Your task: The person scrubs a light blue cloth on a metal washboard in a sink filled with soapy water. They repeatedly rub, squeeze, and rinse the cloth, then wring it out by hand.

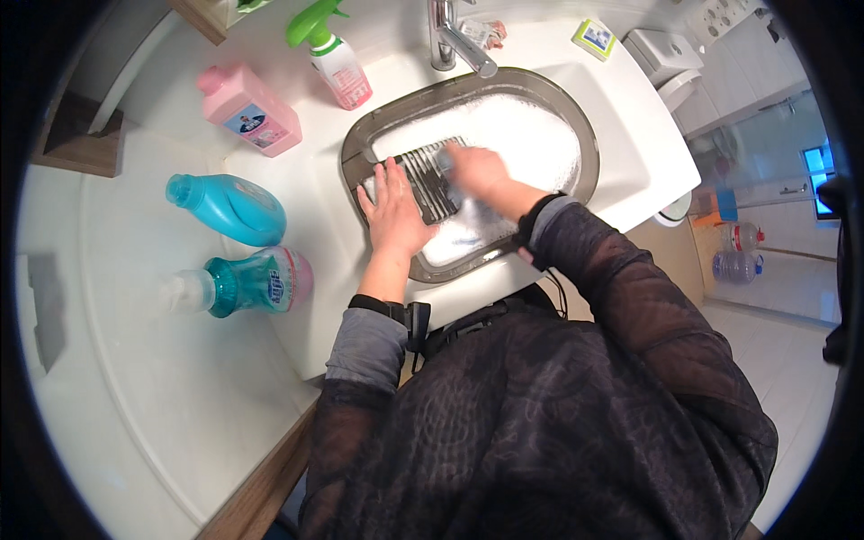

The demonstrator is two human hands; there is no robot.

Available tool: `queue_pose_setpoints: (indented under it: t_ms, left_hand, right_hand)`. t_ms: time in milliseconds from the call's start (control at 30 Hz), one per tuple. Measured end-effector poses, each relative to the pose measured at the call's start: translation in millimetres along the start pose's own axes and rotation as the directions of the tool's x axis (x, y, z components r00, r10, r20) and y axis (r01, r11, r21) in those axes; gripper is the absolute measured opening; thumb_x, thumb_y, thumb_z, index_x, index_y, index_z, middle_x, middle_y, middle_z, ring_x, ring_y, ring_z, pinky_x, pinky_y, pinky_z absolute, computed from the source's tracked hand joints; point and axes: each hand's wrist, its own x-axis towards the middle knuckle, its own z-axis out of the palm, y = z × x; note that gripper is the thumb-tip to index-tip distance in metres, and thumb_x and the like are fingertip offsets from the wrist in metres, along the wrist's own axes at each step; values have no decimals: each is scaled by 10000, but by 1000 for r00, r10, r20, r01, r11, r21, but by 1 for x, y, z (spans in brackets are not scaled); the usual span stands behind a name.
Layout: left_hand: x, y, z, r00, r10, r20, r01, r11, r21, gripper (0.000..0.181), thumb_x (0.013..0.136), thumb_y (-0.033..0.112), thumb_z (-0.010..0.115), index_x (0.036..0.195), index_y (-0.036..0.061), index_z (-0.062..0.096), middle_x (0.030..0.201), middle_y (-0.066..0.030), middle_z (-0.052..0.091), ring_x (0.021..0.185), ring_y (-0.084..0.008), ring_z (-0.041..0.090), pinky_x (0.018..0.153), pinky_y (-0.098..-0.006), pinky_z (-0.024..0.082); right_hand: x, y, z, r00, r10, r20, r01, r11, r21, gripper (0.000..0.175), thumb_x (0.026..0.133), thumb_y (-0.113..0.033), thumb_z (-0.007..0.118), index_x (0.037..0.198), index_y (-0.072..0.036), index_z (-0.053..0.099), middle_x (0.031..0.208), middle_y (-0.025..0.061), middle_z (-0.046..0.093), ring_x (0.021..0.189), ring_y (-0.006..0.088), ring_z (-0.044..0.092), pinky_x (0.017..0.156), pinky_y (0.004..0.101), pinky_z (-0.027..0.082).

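A grey plastic basin [588, 145] full of white suds [520, 131] sits in the washbasin. A dark ridged washboard [426, 185] leans in its left part. My left hand [395, 216] lies spread over the washboard's left end and near edge, pressing on it. Blurred by motion, my right hand [478, 174] is closed on a greyish wet cloth [447, 162] against the ridges. More of the cloth seems to trail below that hand into the foam; its full shape is hidden.
Left of the basin stand a pink bottle [253, 115], a green-topped spray bottle [341, 74], a blue detergent bottle [236, 209] and a teal pump bottle [260, 283]. A chrome faucet [459, 44] overhangs the basin's back rim. A soap box [594, 39] lies at the back right.
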Motion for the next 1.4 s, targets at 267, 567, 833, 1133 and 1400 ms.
queue_pose_setpoints:
  t_ms: [267, 567, 833, 1133, 1400]
  left_hand:
    - [1, 2, 0, 999, -13, 47, 12, 999, 34, 1208, 642, 442, 850, 1537, 2, 168, 1640, -105, 60, 1519, -251, 22, 1204, -542, 46]
    - [0, 2, -1, 999, -18, 49, 17, 1000, 17, 1217, 650, 436, 846, 1543, 4, 141, 1643, -105, 42, 1519, -255, 14, 1206, -533, 42]
    - [1, 0, 2, 1000, -4, -23, 3, 999, -33, 1217, 638, 424, 855, 1540, 2, 156, 1641, -115, 57, 1519, -261, 20, 1198, -555, 42]
    - [2, -3, 7, 998, 11, -58, -12, 1000, -20, 1238, 624, 441, 858, 1535, -13, 154, 1640, -120, 66, 1518, -266, 37, 1195, -562, 45]
    - [1, 0, 7, 999, -6, -50, 6, 1000, 0, 1255, 600, 431, 871, 1538, -2, 158, 1637, -117, 91, 1519, -257, 40, 1197, -552, 46]
  right_hand:
    - [-4, -20, -10, 970, -220, 106, 215, 975, 54, 320, 816, -172, 622, 1116, -102, 539, 910, 202, 691, 898, 386, 674, 783, 486, 526]
    - [-1, -16, -7, 965, -253, 71, 248, 967, 63, 265, 817, -171, 606, 1054, -82, 526, 851, 195, 681, 843, 395, 671, 755, 501, 525]
    - [6, 0, -7, 996, 80, -32, -81, 997, -19, 334, 855, -206, 592, 1168, -101, 539, 915, 189, 704, 868, 378, 686, 761, 476, 538]
    - [6, -1, -7, 995, 99, 32, -97, 994, -46, 339, 846, -211, 602, 1158, -92, 542, 936, 188, 702, 892, 376, 683, 780, 480, 535]
    - [-8, -9, -20, 975, -205, 91, 173, 945, 276, 413, 871, -310, 632, 1189, -63, 541, 1018, 240, 670, 974, 375, 656, 853, 444, 512]
